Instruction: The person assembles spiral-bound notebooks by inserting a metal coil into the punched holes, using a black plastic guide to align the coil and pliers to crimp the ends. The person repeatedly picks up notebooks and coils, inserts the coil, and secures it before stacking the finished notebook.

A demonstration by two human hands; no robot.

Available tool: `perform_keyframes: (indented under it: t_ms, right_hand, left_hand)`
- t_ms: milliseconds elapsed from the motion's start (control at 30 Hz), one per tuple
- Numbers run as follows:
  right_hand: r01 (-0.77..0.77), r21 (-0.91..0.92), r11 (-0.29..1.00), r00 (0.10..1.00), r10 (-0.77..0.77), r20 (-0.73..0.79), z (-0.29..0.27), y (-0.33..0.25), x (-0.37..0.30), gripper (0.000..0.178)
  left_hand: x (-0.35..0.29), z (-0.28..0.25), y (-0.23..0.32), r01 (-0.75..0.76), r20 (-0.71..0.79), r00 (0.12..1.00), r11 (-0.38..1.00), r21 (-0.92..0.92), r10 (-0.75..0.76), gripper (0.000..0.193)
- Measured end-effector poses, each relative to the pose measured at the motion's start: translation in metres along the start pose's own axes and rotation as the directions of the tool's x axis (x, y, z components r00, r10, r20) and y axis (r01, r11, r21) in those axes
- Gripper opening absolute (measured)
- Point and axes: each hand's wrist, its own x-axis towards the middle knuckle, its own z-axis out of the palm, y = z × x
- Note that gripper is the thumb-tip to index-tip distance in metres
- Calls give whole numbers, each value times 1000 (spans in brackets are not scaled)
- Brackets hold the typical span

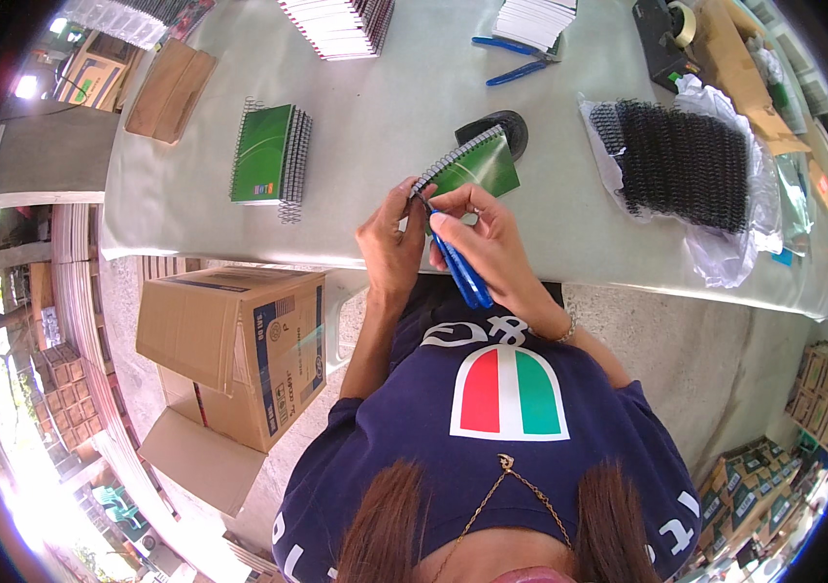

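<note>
A green spiral notebook (482,167) with a dark coil along its upper left edge is held at the table's near edge. My left hand (392,233) pinches the near end of its coil, fingers closed. In my right hand (488,233) is a pair of blue-handled pliers (460,267), handles pointing back toward me and jaws at the coil's end. My fingers partly hide the jaws, so the exact grip on the wire cannot be seen. Just behind the notebook sits a round black object (508,131), partly covered by it.
To the left stands a stack of green spiral notebooks (263,155). At the back are more stacked books (344,24) and a second blue-handled tool (516,70). Black coils (681,160) lie on plastic at the right. An open cardboard box (239,350) stands below the table's left front.
</note>
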Motion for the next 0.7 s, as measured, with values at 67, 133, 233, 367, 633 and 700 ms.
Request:
perform_keyframes:
  t_ms: [67,133,233,367,633,700]
  right_hand:
    - [-145,275,951,989,135,57,-3,-6,1,20]
    - [-204,400,893,979,193,68,-3,-8,0,21]
    - [-213,288,933,976,193,97,-7,-3,3,22]
    - [64,-317,946,998,-63,14,-41,-16,-4,22]
    - [72,-964,254,677,-723,-140,-123,-16,-4,26]
    - [85,-973,216,675,-731,-103,-120,-17,-4,26]
  left_hand:
    - [-1,1,1,-4,-9,1000,1000,-8,4,26]
    - [-2,2,0,7,-11,1000,1000,-14,-8,27]
    - [1,-3,9,121,15,993,991,-48,-121,24]
    - [14,-24,22,166,-117,980,986,24,-162,19]
    - [91,-124,-2,68,-407,900,974,-217,-154,35]
    - [105,-142,-25,47,-396,901,947,-318,-178,35]
